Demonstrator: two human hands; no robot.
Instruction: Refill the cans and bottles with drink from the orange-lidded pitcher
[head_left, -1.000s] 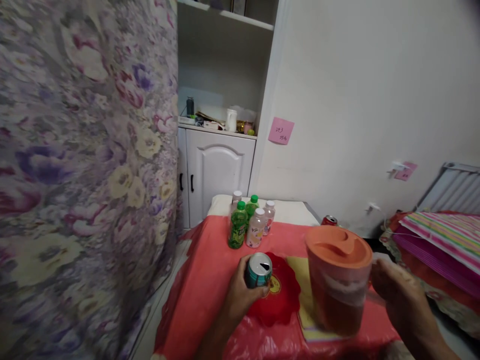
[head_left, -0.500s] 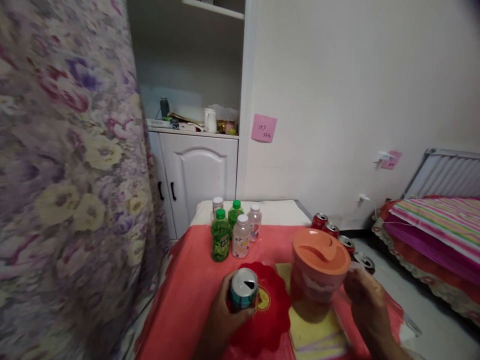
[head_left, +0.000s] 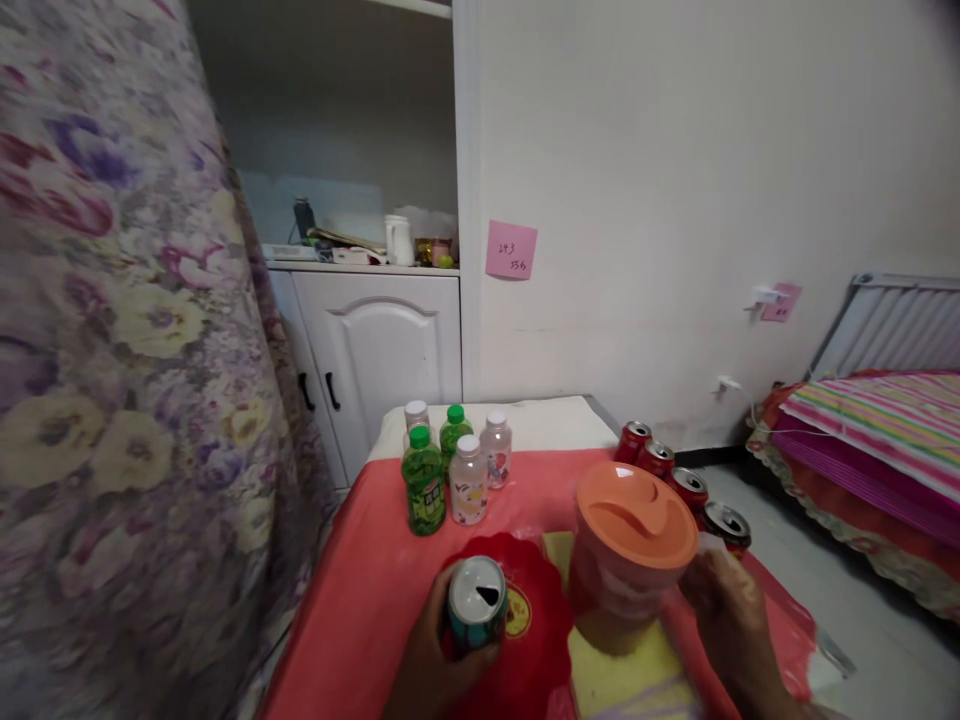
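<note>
My left hand [head_left: 431, 665] is wrapped around an opened teal drink can [head_left: 478, 600], with a red scalloped tray [head_left: 536, 665] behind it. My right hand [head_left: 727, 610] curls round the handle of an orange-lidded pitcher [head_left: 636, 520], its body just left of those fingers, a yellow sheet [head_left: 630, 685] below. Beyond my left grip stand capped bottles [head_left: 425, 490]; past my right, red cans [head_left: 688, 487].
</note>
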